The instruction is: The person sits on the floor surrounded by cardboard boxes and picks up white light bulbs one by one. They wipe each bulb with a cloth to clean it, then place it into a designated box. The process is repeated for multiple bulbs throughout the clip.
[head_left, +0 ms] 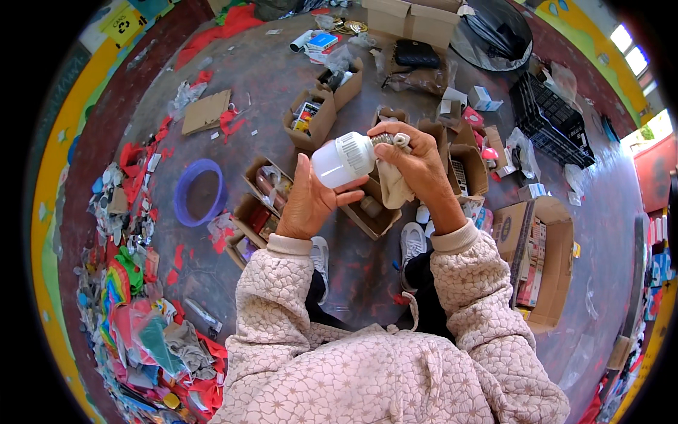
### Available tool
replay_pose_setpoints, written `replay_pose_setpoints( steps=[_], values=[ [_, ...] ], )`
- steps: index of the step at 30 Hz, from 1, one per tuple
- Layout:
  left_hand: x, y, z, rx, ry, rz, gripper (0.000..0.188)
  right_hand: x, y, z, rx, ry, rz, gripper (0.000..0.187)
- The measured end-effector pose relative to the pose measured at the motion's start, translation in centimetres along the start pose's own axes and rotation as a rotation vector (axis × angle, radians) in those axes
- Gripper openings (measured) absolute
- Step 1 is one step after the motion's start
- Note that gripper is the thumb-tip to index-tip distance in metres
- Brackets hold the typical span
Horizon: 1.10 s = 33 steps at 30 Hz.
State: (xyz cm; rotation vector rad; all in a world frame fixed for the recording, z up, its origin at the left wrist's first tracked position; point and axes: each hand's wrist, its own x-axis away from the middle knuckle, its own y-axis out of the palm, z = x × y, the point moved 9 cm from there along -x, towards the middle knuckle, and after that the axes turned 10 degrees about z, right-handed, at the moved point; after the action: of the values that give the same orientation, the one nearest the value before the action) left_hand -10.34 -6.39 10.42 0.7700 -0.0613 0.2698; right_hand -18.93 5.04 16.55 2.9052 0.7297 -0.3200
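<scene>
A large white light bulb lies sideways between my hands, its screw base to the right. Cupped around its rounded end, my left hand supports it with thumb up and fingers beneath. My right hand is closed around a beige cloth at the metal base, the thumb pressing there. Part of the cloth hangs below the fingers. Under the bulb stands an open cardboard box with something small inside, partly hidden by my hands.
Several small cardboard boxes hold mixed goods around my feet. A purple basin sits at left, near a heap of colourful scraps. To the right are a larger carton and a black crate.
</scene>
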Motion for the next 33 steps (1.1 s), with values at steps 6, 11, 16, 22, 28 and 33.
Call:
replay_pose_setpoints(
  steps=[6, 11, 16, 22, 28, 33],
  values=[
    [0.1, -0.3, -0.4, 0.001, -0.061, -0.047, 0.054, -0.1, 0.8, -0.5, 0.128, -0.157, -0.099, 0.017],
    [-0.3, -0.8, 0.4, -0.104, 0.146, 0.130, 0.043, -0.7, -3.8, -0.8, 0.072, 0.018, 0.366, 0.017],
    [0.5, 0.7, 1.2, -0.624, 0.460, 0.213, 0.044, 1.7, 1.5, -5.7, 0.565, -0.730, 0.291, 0.012],
    [-0.2, -1.3, 1.5, -0.082, 0.333, 0.213, 0.043, 3.6, 4.3, -3.9, 0.516, -0.716, 0.020, 0.017],
    [-0.5, -2.0, 1.7, -0.029, 0.177, 0.173, 0.045, 1.9, -1.9, -3.0, 0.363, -0.354, 0.455, 0.008],
    [-0.1, -1.5, 1.5, -0.449, 0.318, 0.217, 0.064, 0.8, -2.8, -3.4, 0.203, -0.342, 0.458, 0.014]
  ],
)
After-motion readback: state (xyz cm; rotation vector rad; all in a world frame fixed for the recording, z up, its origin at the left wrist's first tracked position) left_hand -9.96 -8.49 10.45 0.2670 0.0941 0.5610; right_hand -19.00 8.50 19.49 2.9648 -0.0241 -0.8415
